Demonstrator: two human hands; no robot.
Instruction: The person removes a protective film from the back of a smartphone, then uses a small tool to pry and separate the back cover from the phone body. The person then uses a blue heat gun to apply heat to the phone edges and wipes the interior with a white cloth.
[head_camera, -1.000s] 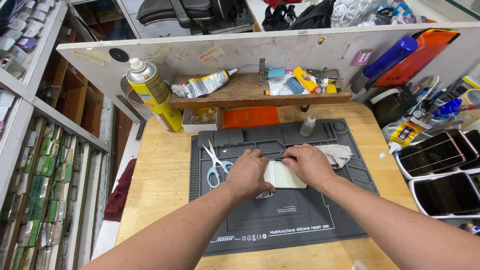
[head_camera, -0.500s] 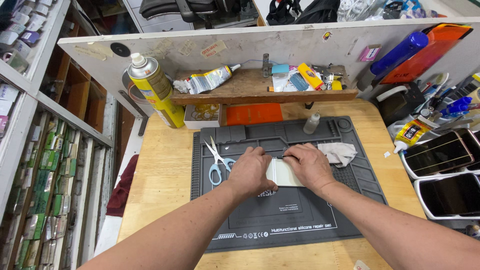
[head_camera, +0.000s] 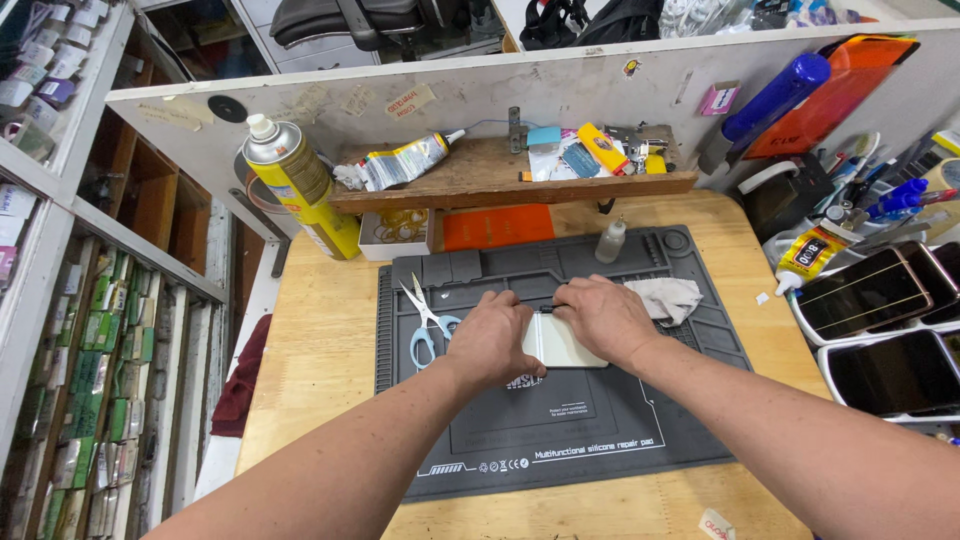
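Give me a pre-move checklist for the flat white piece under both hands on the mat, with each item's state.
1. Left hand on the flat white rectangular piece: ok.
2. Right hand on its far edge: ok.
3. Piece lying flat on the dark grey silicone mat: ok.
4. Blue-handled scissors apart from the left hand: ok.
5. Crumpled grey cloth off the piece: ok.
6. What the fingertips grip at the edge: cannot tell.

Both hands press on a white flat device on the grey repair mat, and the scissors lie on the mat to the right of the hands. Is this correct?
Not quite. In the head view the scissors lie to the left of the hands, beside the left hand. The rest holds: left and right hand press the white flat device on the grey repair mat.
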